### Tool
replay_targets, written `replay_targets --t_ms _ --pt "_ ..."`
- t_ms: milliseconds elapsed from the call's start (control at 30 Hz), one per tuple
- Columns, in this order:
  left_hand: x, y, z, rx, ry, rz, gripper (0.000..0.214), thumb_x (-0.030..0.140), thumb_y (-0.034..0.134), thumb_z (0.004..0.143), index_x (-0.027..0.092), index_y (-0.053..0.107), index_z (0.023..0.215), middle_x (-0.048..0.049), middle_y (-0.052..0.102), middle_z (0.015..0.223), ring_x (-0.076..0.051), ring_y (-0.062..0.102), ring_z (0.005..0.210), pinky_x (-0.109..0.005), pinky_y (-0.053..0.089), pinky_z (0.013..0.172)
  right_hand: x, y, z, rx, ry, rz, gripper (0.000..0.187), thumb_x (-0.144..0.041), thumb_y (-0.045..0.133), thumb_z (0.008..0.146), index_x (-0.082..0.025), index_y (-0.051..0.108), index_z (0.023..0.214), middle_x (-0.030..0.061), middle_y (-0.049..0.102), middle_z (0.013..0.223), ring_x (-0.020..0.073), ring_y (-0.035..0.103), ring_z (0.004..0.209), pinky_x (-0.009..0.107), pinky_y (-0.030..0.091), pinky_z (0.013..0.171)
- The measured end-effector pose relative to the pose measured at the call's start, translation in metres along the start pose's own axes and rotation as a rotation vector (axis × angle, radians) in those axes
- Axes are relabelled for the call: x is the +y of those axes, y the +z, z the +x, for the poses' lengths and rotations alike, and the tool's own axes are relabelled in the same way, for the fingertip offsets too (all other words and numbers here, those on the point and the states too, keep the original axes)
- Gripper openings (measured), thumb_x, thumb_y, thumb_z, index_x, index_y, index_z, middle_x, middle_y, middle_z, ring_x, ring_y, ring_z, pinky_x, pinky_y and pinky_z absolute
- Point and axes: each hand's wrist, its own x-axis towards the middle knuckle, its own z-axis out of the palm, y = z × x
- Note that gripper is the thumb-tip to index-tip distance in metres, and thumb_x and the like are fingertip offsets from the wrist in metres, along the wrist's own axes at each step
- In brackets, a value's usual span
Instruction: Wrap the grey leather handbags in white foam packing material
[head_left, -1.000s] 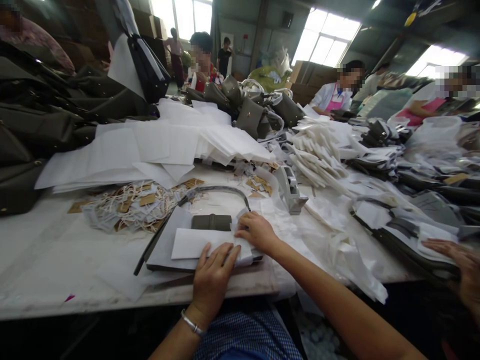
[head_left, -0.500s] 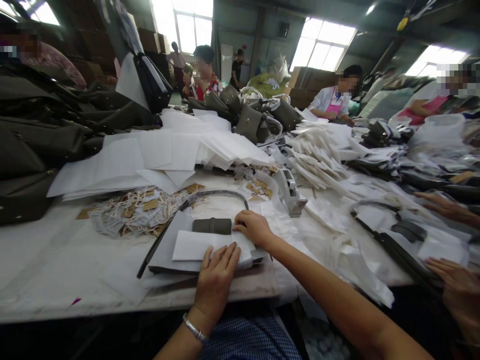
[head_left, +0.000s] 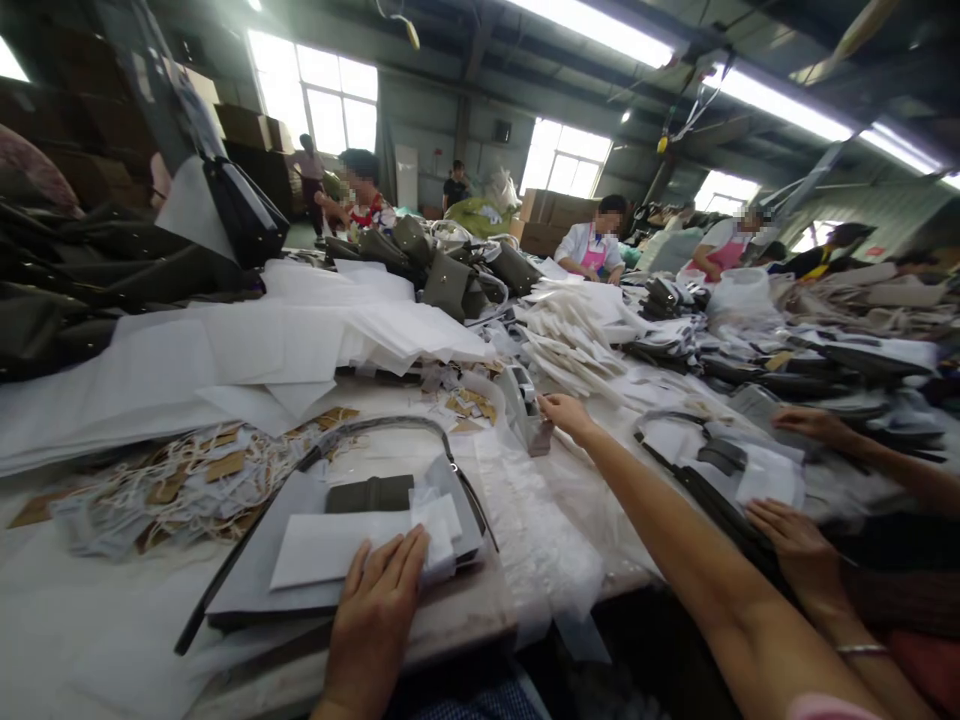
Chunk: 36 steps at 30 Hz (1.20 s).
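A dark olive handbag (head_left: pixel 469 530) lies on the table with its strap looped up behind it and grey-white sheeting over it. On top are a folded dark olive piece (head_left: pixel 371 493) and a white foam sheet (head_left: pixel 322 550) with clear plastic at its right end. My left hand (head_left: pixel 386 590) rests flat on the sheet's right part, fingers stretched out. To the right, my right hand (head_left: pixel 568 415) reaches out, its thumb and fingertips pinched at the front edge of a grey tape dispenser (head_left: pixel 525 410). The tape itself is hard to make out.
Tags with strings (head_left: pixel 202 480) lie in a heap at left, before stacked white foam sheets (head_left: pixel 247 345). Dark bags (head_left: pixel 112 250) are piled farther left. Close on my right, a co-worker's hands (head_left: pixel 799 540) work on another bag. Crumpled plastic (head_left: pixel 540 530) covers the table beside mine.
My right hand has left the bag's top and reached right to the tape dispenser. My left hand stays flat on the foam sheet. The view has swung to the right.
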Motion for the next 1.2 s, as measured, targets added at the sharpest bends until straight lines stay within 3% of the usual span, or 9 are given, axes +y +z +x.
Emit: replay_targets --t_ms 233,433,667,900,1033,1200 --pt "-0.004 0.002 0.0 0.046 0.028 0.04 0.057 0.002 0.044 0.086 0.02 0.052 0.139 0.001 0.06 0.138 -0.02 0.056 0.118 -0.042 0.022 0.117 -0.016 0.002 0.032 -0.319 0.349 0.188 0.027 -0.034 0.061 0.099 -0.013 0.061 0.116 0.0079 0.064 0.109 0.0187 0.066 0.089 0.035 0.058 0.076" --pt "-0.01 0.009 -0.001 0.08 0.066 0.072 0.056 0.002 0.046 0.084 0.021 0.055 0.136 0.0022 0.064 0.133 -0.02 0.058 0.115 -0.04 0.028 0.113 -0.023 -0.005 0.04 -0.418 0.472 0.329 0.022 -0.031 0.06 0.1 -0.013 0.063 0.111 0.005 0.066 0.1 0.0145 0.066 0.077 0.028 0.058 0.065" --pt "-0.014 0.013 -0.002 0.105 0.089 0.059 0.056 0.002 0.044 0.084 0.021 0.056 0.135 0.0027 0.064 0.133 -0.018 0.058 0.114 -0.038 0.019 0.119 -0.027 -0.028 0.021 -0.345 0.346 0.514 0.021 -0.027 0.063 0.098 -0.009 0.065 0.089 0.0085 0.07 0.079 0.0112 0.067 0.063 0.018 0.057 0.06" --pt "-0.01 0.013 -0.002 0.099 0.063 0.01 0.053 0.005 0.045 0.088 0.02 0.053 0.138 -0.0001 0.063 0.135 -0.018 0.058 0.116 -0.039 0.011 0.122 -0.005 -0.06 -0.064 -0.211 0.215 0.566 0.024 -0.03 0.064 0.097 -0.009 0.071 0.088 0.0144 0.074 0.095 0.0123 0.07 0.07 0.017 0.057 0.061" --pt "-0.009 0.013 -0.003 0.109 0.062 -0.035 0.056 0.008 0.046 0.089 0.022 0.046 0.144 -0.0007 0.064 0.134 -0.019 0.059 0.115 -0.039 0.013 0.122 0.023 -0.048 -0.104 -0.085 0.227 0.558 0.025 -0.028 0.061 0.098 -0.01 0.072 0.085 0.0145 0.075 0.092 0.0118 0.069 0.067 0.016 0.055 0.058" --pt "-0.011 0.013 -0.004 0.083 0.027 -0.059 0.071 0.009 0.045 0.092 0.027 0.021 0.157 -0.0005 0.064 0.134 -0.021 0.06 0.115 -0.043 0.018 0.12 0.056 -0.021 -0.111 0.012 0.253 0.556 0.021 -0.024 0.063 0.095 -0.012 0.069 0.078 0.012 0.075 0.087 0.0102 0.067 0.061 0.015 0.052 0.054"
